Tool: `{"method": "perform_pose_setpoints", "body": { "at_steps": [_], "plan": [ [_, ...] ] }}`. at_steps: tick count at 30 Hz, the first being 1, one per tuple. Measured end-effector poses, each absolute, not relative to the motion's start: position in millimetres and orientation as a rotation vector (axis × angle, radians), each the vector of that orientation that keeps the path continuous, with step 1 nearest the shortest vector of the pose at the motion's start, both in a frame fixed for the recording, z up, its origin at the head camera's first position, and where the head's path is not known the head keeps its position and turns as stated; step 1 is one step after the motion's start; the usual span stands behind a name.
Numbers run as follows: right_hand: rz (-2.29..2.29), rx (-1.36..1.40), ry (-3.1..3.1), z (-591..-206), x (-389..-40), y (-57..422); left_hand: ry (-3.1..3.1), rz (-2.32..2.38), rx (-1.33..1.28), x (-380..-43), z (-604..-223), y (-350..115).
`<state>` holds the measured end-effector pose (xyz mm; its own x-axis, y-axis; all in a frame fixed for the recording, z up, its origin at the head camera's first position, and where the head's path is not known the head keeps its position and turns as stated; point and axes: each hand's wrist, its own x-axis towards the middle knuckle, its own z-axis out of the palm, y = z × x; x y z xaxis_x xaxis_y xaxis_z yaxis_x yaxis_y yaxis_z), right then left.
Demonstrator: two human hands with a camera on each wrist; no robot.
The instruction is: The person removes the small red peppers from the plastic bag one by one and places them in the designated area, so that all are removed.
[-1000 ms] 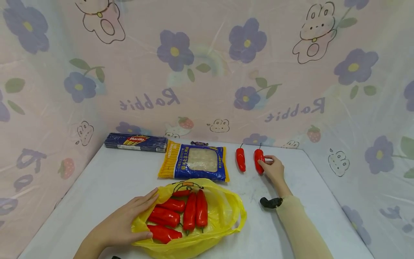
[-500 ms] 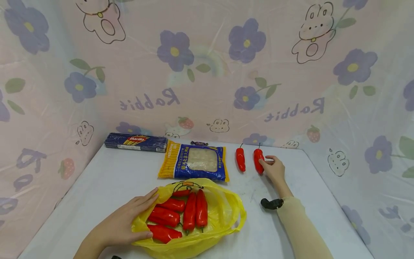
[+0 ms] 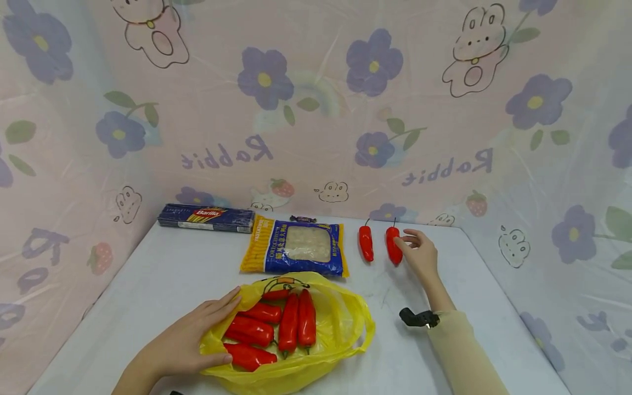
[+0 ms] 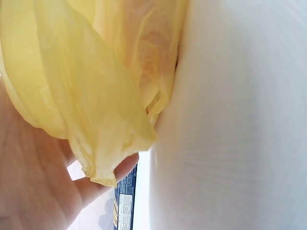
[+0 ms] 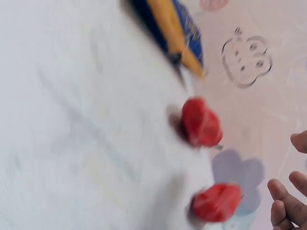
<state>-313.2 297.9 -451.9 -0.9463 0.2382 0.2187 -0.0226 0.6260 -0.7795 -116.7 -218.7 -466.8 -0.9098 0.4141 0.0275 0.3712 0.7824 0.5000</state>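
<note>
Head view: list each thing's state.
Yellow bag: mouth open, holding peppers
Left loose pepper: lying down
Right loose pepper: lying down
Pasta packet: lying flat, apparently sealed
Barilla box: lying flat, apparently closed
Left hand: fingers against bag
Right hand: near right loose pepper, gripping nothing

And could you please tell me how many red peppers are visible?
8: six red peppers in the yellow bag, two loose peppers on the table near the right hand; more may be hidden inside.
</note>
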Motion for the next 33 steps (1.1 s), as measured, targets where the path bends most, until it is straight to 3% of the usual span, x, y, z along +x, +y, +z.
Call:
{"method": "perform_pose_setpoints", "body": {
  "at_steps": [14, 33],
  "plan": [
    [1.421, 0.415, -2.380, -413, -254, 235, 2.902, 0.777, 0.650, -116, -467, -220],
    [1.509, 1.303, -2.253, -402, -196, 166, 2.914, 0.786, 0.677, -116, -470, -220]
  ]
}}
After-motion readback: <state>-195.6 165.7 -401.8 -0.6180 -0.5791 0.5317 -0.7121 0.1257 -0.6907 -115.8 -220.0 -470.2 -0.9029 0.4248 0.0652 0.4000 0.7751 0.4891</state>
